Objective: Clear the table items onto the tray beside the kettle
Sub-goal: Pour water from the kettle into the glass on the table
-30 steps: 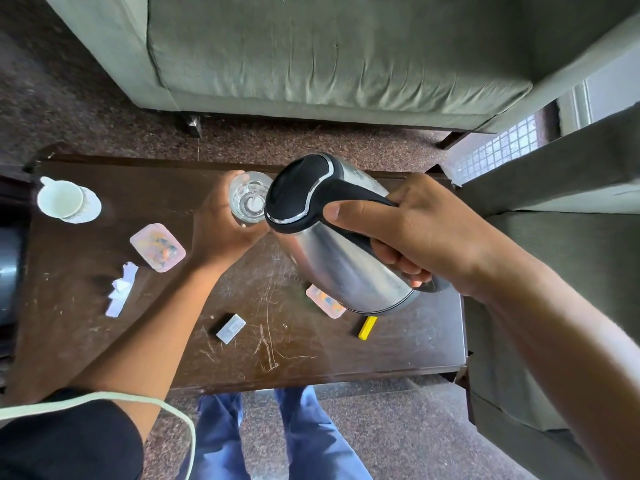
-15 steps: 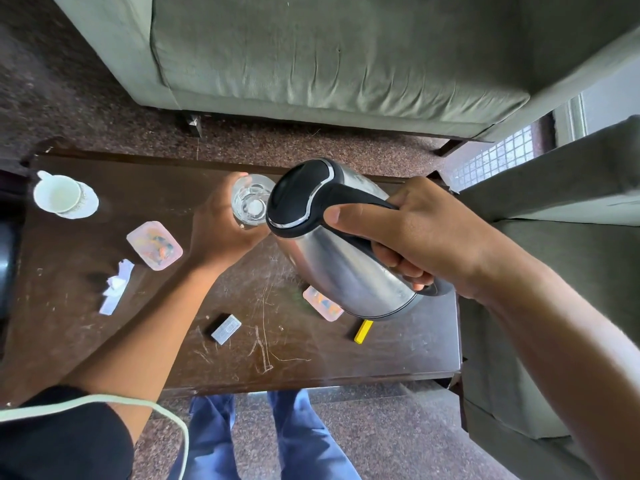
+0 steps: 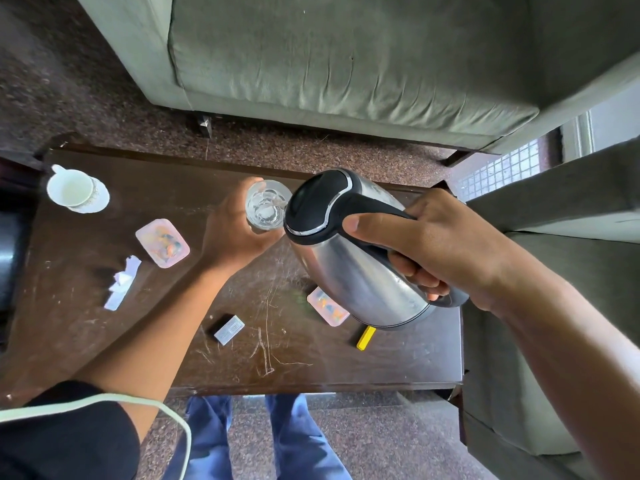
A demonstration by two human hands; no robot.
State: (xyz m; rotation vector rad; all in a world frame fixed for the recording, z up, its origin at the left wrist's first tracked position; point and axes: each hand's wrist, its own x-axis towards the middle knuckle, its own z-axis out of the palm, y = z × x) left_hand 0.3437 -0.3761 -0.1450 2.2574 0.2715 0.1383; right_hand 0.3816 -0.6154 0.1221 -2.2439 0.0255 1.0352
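Note:
My right hand [image 3: 440, 244] grips the black handle of a steel kettle [image 3: 360, 271], tilted with its spout over a clear glass [image 3: 266, 206]. My left hand [image 3: 235, 230] is wrapped around that glass above the dark wooden table [image 3: 311, 362]. On the table lie a white cup on a saucer [image 3: 74, 188] at far left, a pink packet [image 3: 162, 242], torn white paper [image 3: 123, 282], a small grey box [image 3: 228, 329], a second pink packet [image 3: 327, 306] partly under the kettle, and a yellow piece [image 3: 366, 337]. No tray is in view.
A grey-green sofa [image 3: 346, 57] stands beyond the table, and another upholstered seat [image 3: 554, 216] is at the right. My legs in blue jeans [image 3: 256, 438] are at the table's near edge. A pale cable [image 3: 138, 401] crosses my left sleeve.
Both hands stay together with kettle and glass. The kettle is tipped a little further and its spout now reaches over the glass rim.

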